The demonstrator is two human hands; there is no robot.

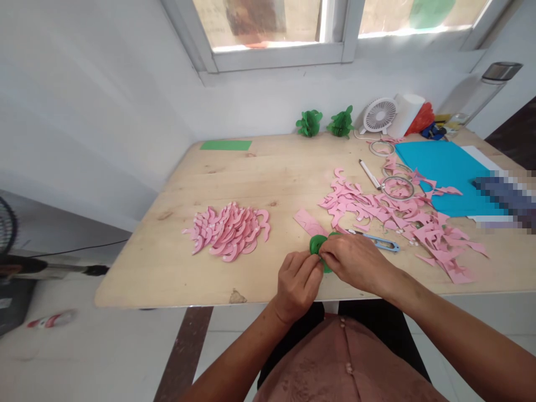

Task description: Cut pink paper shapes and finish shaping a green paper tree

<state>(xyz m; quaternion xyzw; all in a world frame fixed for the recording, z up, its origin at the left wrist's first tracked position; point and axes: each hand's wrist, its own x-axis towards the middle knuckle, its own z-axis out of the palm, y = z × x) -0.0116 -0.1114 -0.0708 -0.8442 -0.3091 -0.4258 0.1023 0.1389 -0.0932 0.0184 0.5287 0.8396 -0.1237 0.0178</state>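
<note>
Both hands meet at the near edge of a wooden table (176, 262), pinched on a small green rolled paper piece (317, 244). My left hand (298, 283) grips it from below with closed fingers. My right hand (355, 258) holds it from the right, fingers curled over it. A pile of cut pink curved paper shapes (229, 229) lies to the left. Pink paper scraps (389, 215) spread to the right, with a pink strip (310, 223) and small blue-handled snips (383, 242) just beyond my right hand.
A blue paper sheet (444, 173), wire rings (397, 187), and a white pen (369, 173) lie at the right. Two green paper ornaments (326, 123), a small white fan (379, 115) and a green sheet (226, 145) sit by the wall. A floor fan (8, 245) stands at the left.
</note>
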